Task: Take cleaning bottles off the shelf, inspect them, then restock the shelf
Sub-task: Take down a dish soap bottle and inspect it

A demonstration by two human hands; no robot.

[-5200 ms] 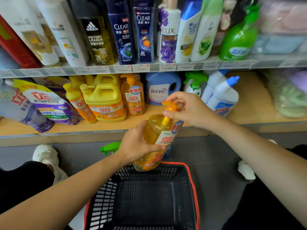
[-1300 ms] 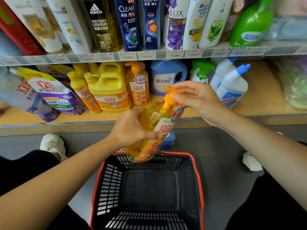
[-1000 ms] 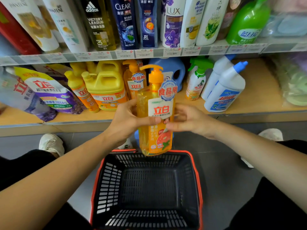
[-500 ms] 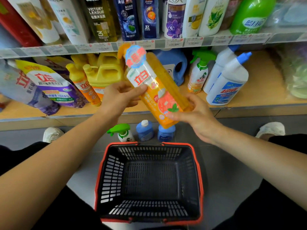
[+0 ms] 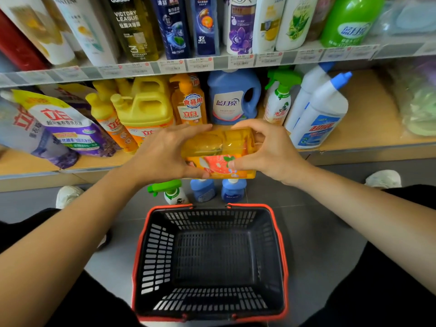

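Half a second ago I had the bottle slanted, pump up and to the left, front label toward me. Now the bottle (image 5: 219, 152) lies level, crosswise between my hands. It is lower too, just in front of the edge of the lower shelf (image 5: 368, 109). My left hand (image 5: 165, 156) wraps one end, fingers over the top and thumb beneath. My right hand (image 5: 271, 152) curls round the other end, thumb on the grapefruit picture. The pump is out of my sight.

Amber liquid shows through the bottle's clear plastic. Below my hands the black basket (image 5: 282, 256) with its red rim sits on the floor, its slotted bottom showing. Between it and the shelf stand a floor sprayer (image 5: 172, 192) with a green trigger and two blue bottles (image 5: 203, 190).

On the lower shelf the pouches (image 5: 63, 123) and the yellow jug (image 5: 144, 109) carry 立白. The pump bottle (image 5: 188, 102) shows 立白 under a 食品用 badge. The blue jug (image 5: 232, 97) reads 蓝月亮. Right of it are a shelf sprayer (image 5: 279, 100) and two white bottles (image 5: 323, 112) with blue caps. Above, the adidas bottle (image 5: 132, 27) says VICTORY LEAGUE, a dark blue one is marked 3X, and the LUX bottle (image 5: 240, 24) bears a purple flower. The green bottle (image 5: 351, 20) also reads 蓝月亮. The price tags (image 5: 200, 63) are too small to read.
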